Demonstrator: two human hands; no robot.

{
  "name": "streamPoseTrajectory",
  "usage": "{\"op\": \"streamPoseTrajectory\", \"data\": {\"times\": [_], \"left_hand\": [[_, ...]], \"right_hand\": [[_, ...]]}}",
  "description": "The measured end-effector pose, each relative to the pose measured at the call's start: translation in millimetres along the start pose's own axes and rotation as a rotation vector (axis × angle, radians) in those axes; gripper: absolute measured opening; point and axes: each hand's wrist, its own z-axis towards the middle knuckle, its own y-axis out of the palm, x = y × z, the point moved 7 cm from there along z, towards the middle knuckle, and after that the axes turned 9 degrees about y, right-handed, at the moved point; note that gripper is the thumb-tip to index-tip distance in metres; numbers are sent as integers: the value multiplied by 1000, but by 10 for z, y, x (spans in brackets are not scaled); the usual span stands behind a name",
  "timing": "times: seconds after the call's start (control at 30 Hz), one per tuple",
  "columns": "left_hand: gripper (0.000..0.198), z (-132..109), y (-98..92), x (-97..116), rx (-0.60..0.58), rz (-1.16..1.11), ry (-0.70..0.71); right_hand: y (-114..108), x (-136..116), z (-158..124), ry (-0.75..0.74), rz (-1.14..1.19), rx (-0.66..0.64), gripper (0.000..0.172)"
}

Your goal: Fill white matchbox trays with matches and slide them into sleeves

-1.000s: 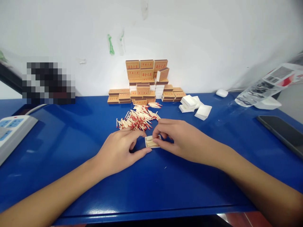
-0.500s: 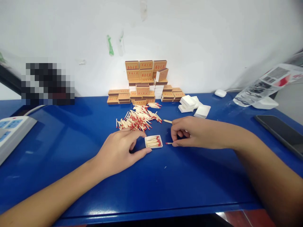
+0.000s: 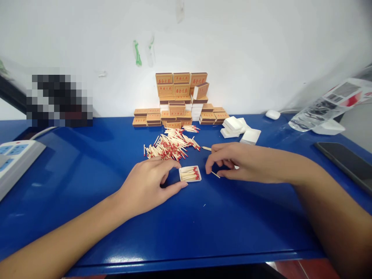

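Note:
A small white matchbox tray (image 3: 190,180) holding matches with red heads lies on the blue table. My left hand (image 3: 152,184) is around its left end, thumb and forefinger gripping the tray's edges. Just right of the tray, my right hand (image 3: 229,162) has a single match (image 3: 215,174) between forefinger and thumb, slanting down to the right. Its head cannot be made out. Another light wooden stick (image 3: 206,148) pokes out beyond the right hand's knuckles. Behind the tray spreads a heap of loose matches (image 3: 171,146).
Stacked matchboxes (image 3: 181,91) stand against the wall. White trays (image 3: 234,124) are piled right of them. A white case (image 3: 272,114), a plastic bottle (image 3: 308,116) and a phone (image 3: 345,162) are at the right. A white power strip (image 3: 23,159) lies at the left.
The match in my right hand has turned; its red head pointed left before, and now it slants between the fingertips. My right forefinger has stretched forward. The left hand stays on the tray.

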Motion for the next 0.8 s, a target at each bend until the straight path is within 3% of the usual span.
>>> {"op": "streamPoseTrajectory", "data": {"times": [0.13, 0.27, 0.5, 0.8], "left_hand": [[30, 6, 9, -4, -6, 4, -4], [29, 1, 3, -8, 6, 1, 8], [28, -2, -6, 4, 16, 5, 22], [28, -4, -12, 31, 23, 11, 37]], "right_hand": [[64, 91, 64, 69, -24, -9, 10], [81, 179, 114, 109, -17, 41, 15], [-137, 286, 185, 117, -94, 299, 20], [-142, 332, 232, 167, -95, 342, 28]]}}
